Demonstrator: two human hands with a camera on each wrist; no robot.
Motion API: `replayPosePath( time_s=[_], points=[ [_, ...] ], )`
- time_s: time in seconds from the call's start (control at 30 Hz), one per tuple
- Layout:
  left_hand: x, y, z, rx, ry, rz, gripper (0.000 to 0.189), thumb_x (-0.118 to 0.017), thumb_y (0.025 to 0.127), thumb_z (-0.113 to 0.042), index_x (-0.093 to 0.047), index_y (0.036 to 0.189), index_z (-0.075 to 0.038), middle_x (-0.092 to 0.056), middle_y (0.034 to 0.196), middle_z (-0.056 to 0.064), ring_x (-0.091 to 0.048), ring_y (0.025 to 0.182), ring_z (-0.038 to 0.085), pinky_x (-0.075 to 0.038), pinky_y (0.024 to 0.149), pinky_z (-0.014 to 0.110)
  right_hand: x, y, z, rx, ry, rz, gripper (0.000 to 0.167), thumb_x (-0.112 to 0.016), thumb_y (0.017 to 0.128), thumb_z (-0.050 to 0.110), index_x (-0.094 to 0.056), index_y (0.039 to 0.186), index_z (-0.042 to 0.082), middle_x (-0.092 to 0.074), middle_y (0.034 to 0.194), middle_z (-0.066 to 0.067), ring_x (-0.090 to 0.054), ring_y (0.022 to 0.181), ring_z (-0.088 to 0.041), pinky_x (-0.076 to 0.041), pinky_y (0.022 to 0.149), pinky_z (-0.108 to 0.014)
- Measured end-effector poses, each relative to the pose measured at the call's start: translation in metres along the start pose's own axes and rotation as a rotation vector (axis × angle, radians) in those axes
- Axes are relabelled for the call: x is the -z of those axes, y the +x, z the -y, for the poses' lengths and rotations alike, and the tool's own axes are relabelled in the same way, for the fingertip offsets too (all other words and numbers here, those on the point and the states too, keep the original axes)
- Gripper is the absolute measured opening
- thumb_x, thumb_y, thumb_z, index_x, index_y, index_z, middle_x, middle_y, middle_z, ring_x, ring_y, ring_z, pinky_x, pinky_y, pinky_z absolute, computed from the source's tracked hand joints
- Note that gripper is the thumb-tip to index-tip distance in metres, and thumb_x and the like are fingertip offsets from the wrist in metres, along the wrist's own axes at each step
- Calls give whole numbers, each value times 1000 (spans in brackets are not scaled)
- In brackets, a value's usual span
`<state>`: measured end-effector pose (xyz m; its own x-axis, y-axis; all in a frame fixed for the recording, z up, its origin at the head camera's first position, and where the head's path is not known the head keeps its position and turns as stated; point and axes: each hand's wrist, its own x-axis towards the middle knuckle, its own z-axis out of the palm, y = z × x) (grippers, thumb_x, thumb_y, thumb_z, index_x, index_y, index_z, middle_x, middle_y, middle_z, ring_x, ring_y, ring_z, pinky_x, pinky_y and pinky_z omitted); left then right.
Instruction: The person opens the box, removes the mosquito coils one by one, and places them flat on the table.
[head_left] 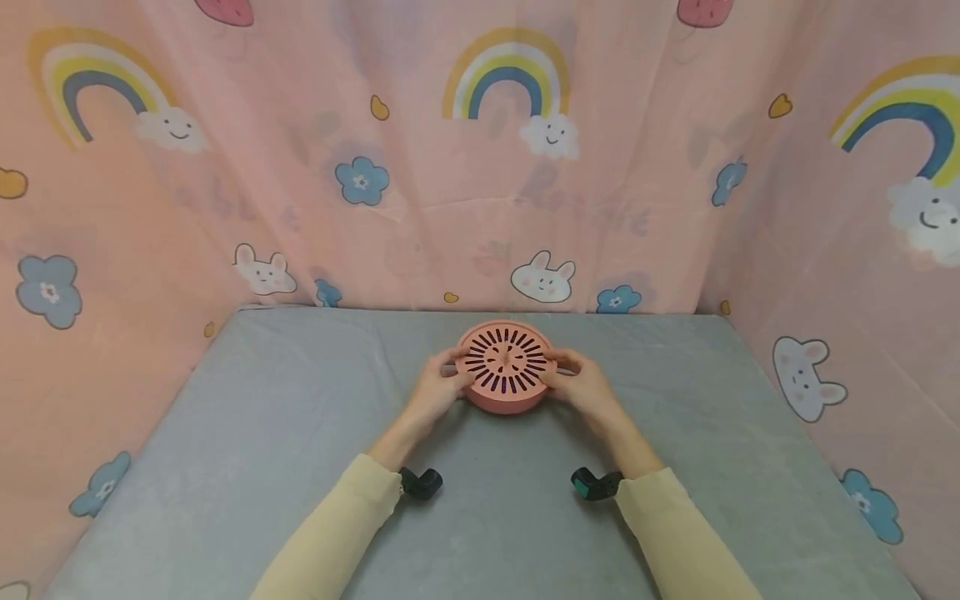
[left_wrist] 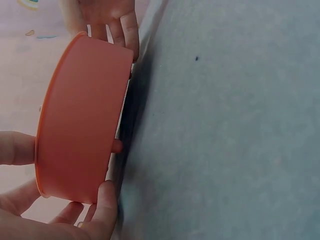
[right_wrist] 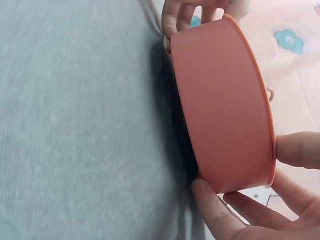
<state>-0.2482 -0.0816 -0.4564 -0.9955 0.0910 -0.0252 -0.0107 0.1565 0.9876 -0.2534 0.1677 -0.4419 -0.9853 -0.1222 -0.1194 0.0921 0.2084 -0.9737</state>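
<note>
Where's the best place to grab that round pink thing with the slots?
Probably by opposite edges of the round pink thing, from left and right, as the left hand and right hand hold it: its wide drum shape lets thumbs press on top while fingers brace beneath.

The round container (head_left: 506, 362) was held over the counter (head_left: 495, 533), close to the middle of its far edge, between the left hand (head_left: 437, 385) and the right hand (head_left: 587, 387). The rim was touched by the hands from above at both sides, and the lower edge from beneath. Nearer the near edge, a device (head_left: 422, 484) was worn at the left wrist and another device (head_left: 595, 484) at the right. The counter was bordered behind, left and right by a curtain (head_left: 450, 208).
</note>
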Motion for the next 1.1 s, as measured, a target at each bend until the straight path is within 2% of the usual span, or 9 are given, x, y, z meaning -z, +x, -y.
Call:
replayPosePath(
  time_s=[0.17,0.37,0.57,0.7,0.93,1.1],
  points=[
    [-5,2,4,-1,31,5,51,-64,94,-4,-54,145,-5,-48,131,20,-60,118,32,-58,84,35,5,2,-4,-21,-26,6,50,-63,99,7,-48,146,-2,-42,150,-24,-56,123,-35,-55,95,-40],
    [-7,1,4,3,136,-13,51,-65,95,-11,-53,145,-8,-49,133,17,-56,121,33,-55,86,37,9,2,-5,1,-113,33,50,-63,100,11,-48,146,-1,-44,150,-24,-52,130,-38,-52,99,-45],
    [-9,1,1,-9,204,-9,52,-66,96,-14,-52,145,-8,-51,134,16,-58,118,31,-55,85,39,16,1,9,62,-366,-26,48,-63,100,19,-52,143,1,-51,145,-25,-46,136,-43,-42,106,-57],
    [-10,1,-1,6,231,-1,52,-66,96,-14,-51,146,-10,-50,134,15,-58,117,29,-55,85,38,17,-3,22,114,-506,-74,48,-63,100,23,-54,142,2,-53,142,-26,-48,134,-44,-42,106,-59],
    [-8,3,-1,-8,210,36,54,-66,96,-13,-48,147,-8,-51,135,15,-59,116,29,-54,86,38,3,-6,39,224,-483,-100,44,-66,99,21,-58,138,1,-62,131,-21,-60,120,-38,-49,100,-52],
    [-8,3,-2,3,192,39,53,-67,96,-13,-49,146,-9,-51,135,15,-58,117,29,-54,87,39,-14,1,37,215,-419,-97,44,-69,98,18,-59,138,3,-65,126,-20,-62,114,-35,-53,94,-49]
  ],
)
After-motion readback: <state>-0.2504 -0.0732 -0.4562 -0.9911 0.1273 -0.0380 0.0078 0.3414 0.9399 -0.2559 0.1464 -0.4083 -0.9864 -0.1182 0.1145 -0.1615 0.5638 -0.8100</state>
